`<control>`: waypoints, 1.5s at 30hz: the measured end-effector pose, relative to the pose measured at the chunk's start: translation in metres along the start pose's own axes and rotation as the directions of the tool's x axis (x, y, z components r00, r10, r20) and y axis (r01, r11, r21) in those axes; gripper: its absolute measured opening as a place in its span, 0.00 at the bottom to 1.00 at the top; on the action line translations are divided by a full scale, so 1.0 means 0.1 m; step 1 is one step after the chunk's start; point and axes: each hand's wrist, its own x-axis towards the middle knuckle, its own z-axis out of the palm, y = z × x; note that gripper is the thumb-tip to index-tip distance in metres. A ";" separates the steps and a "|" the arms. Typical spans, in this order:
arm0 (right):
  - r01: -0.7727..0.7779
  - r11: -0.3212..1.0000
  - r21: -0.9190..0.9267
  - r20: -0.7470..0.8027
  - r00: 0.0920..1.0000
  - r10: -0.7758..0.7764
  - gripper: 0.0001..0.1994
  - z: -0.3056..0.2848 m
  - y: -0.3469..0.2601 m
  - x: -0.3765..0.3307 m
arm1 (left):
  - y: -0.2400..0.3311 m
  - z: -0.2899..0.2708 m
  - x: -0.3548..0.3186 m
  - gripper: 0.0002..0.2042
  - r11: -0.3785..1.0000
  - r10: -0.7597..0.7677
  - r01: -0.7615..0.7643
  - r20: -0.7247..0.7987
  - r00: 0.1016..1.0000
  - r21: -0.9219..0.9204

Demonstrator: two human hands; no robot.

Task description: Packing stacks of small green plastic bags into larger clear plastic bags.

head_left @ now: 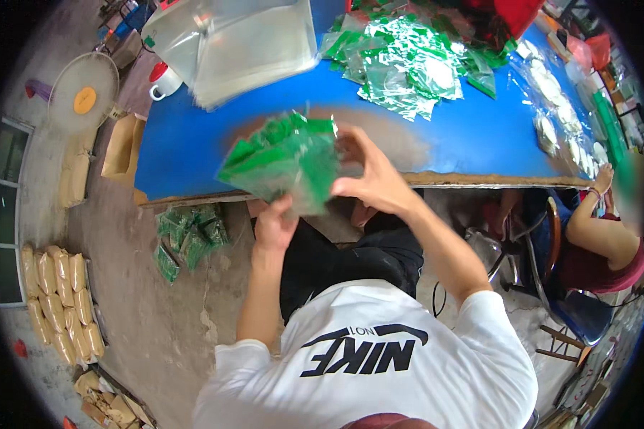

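A stack of green-topped clear plastic bags (283, 159) is held over the near edge of the blue table (193, 143). My left hand (273, 225) grips the stack from below. My right hand (368, 175) holds its right side, fingers curled over the top. The bags are fanned and blurred. A large heap of the same green bags (401, 61) lies further back on the table.
A stack of clear plastic sheets (243, 43) lies at the table's far left. Several green bags (189, 236) lie on the concrete floor. Tan sacks (57, 300), a fan (86, 89) and a cardboard box (122, 146) stand to the left. Another person (601, 236) sits at the right.
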 end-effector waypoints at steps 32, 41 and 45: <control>0.175 0.899 -0.402 -0.004 0.981 -0.192 0.59 -0.09 0.70 0.89 | 0.27 0.09 1.34 0.43 0.717 0.007 -0.167 0.232 0.973 0.677; 0.168 0.892 -0.420 -0.032 0.979 -0.200 0.55 -0.05 0.81 0.78 | 0.18 0.12 1.21 0.46 0.700 0.078 -0.274 0.311 0.947 0.660; 0.102 0.899 -0.427 -0.074 0.986 -0.148 0.44 -0.03 0.73 0.79 | 0.31 0.11 1.18 0.41 0.644 -0.121 -0.106 0.238 0.964 0.758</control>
